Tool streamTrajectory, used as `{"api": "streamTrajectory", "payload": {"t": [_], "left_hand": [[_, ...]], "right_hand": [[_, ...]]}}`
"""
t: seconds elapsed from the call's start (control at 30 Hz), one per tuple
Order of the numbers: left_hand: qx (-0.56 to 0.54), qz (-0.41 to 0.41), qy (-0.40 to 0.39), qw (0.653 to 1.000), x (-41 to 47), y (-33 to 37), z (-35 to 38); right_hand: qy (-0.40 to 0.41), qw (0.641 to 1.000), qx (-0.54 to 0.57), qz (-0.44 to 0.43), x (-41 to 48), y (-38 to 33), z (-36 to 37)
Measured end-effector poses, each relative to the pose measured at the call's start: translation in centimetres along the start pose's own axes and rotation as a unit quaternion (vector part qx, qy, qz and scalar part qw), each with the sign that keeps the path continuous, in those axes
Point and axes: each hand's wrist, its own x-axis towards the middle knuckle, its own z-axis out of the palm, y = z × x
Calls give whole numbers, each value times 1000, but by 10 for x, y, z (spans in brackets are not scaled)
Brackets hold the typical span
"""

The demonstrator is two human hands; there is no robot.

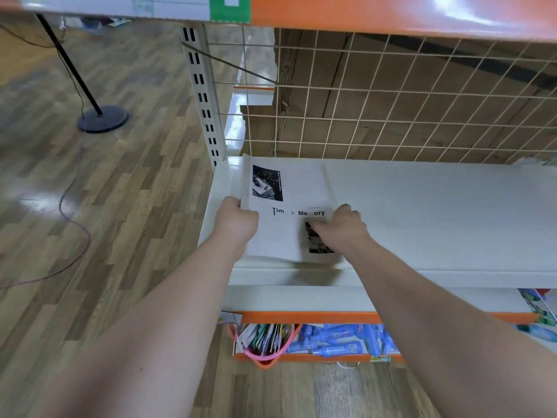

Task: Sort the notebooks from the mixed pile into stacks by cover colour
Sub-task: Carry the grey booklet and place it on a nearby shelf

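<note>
A: Nearest, low in the frame, what's under the shelf?

B: A pink basket (265, 348) of stationery and blue tubes (337, 342) on a lower tier. Not part of the sort, as far as I can judge.

A: And the hands?

B: Both at centre frame, on a white notebook (289, 212) at the left end of the white shelf (437, 212). The left hand (236, 220) has its fingers closed over the notebook's left edge, the spine side. The right hand (343, 229) rests on the cover, fingers curled together and pressing down near a dark picture by the lower right corner.

A: Is it one notebook or a stack?

B: I see page edges along the left, possibly more than one book; I can't tell.

A: How will it handle?

B: My guess: light, thin, soft-covered, so it will sag if lifted by one corner, and the glossy cover may slide on the smooth shelf. Best held along the spine, other hand flat on top or under.

A: Beyond it?

B: Wire mesh (391, 101) backing with cardboard (422, 86) behind. No mixed pile is in view.
</note>
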Motion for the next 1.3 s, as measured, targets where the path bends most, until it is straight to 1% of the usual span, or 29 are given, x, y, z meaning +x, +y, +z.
{"api": "streamTrajectory", "payload": {"t": [0.07,0.17,0.23,0.37,0.6,0.77,0.9,1.07,1.3], "left_hand": [[-62,-4,-18,998,-6,2,-4],[-104,4,-32,994,-13,2,-11],[-112,5,-40,993,-17,2,-15],[-82,21,-51,995,-28,-2,-20],[-67,48,-49,995,-45,-13,-19],[-73,52,-50,995,-56,-9,-12],[-71,59,-67,994,-64,-2,3],[-56,73,-105,990,-69,7,43],[-38,106,-167,980,-101,27,125]], "right_hand": [[6,999,46,10,3,2,0],[-16,986,167,-9,1,5,-3],[-35,976,214,-26,-7,7,-7],[-15,959,282,-35,-17,15,-13],[-10,950,302,-76,-37,26,-16],[6,954,289,-77,-50,36,-23],[27,955,287,-69,-54,51,-35],[72,950,302,-41,-62,89,-59],[139,935,326,0,-69,165,-102]]}}
